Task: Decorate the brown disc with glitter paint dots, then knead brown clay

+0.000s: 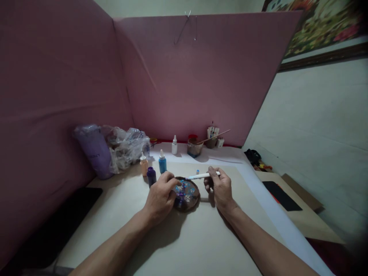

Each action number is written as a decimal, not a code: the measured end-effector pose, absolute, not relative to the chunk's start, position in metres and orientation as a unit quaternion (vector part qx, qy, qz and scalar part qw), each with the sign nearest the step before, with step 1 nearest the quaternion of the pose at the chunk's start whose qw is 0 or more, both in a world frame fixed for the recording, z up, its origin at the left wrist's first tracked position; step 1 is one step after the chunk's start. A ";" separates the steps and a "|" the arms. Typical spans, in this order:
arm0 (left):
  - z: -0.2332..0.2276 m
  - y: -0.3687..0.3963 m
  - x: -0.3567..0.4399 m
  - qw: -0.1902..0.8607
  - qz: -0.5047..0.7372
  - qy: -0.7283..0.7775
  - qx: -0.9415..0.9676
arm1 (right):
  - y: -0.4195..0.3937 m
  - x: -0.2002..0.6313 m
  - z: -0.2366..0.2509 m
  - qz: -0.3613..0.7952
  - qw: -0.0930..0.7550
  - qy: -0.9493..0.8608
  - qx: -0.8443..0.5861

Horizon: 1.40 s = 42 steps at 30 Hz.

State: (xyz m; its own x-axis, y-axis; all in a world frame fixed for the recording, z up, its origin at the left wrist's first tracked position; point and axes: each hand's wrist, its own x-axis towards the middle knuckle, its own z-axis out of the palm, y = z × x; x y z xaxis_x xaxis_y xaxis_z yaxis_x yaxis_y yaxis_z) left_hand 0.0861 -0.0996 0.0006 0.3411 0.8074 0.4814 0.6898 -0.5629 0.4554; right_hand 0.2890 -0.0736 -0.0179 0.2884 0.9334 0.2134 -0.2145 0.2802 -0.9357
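A round dark brown plaque [189, 195], painted with blue, purple and whitish blossoms, is in front of me. My left hand [163, 193] grips its left edge, the fingers curled over the rim. Between the thumb and fingers of my right hand [220, 188] is a slim white marker [202, 176], its tip pointing left over the plaque's upper edge. Whether the tip touches the surface I cannot tell. A small blue and white cap [197, 172] stands just beyond the marker. Close behind my left hand is an uncapped purple paint bottle [151, 177].
Behind are a blue bottle [162, 163], a peach bottle [144, 165] and a white bottle [174, 145]. A water cup [194, 147] with a brush across it stands near a brush holder [212, 141]. Plastic bags [126, 147] and a purple tumbler [94, 151] fill the left.
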 end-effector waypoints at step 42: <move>-0.006 -0.095 0.084 -0.031 0.174 0.578 0.797 | -0.074 0.290 -0.018 0.414 0.679 -0.419 -0.438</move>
State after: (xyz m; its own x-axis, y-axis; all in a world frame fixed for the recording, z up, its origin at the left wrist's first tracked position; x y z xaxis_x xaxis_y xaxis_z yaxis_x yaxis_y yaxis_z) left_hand 0.0841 -0.0954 -0.0065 0.2710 0.9102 0.3131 0.9317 -0.3298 0.1522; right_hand 0.2897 -0.0738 -0.0182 0.3054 0.9296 0.2063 -0.1946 0.2730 -0.9421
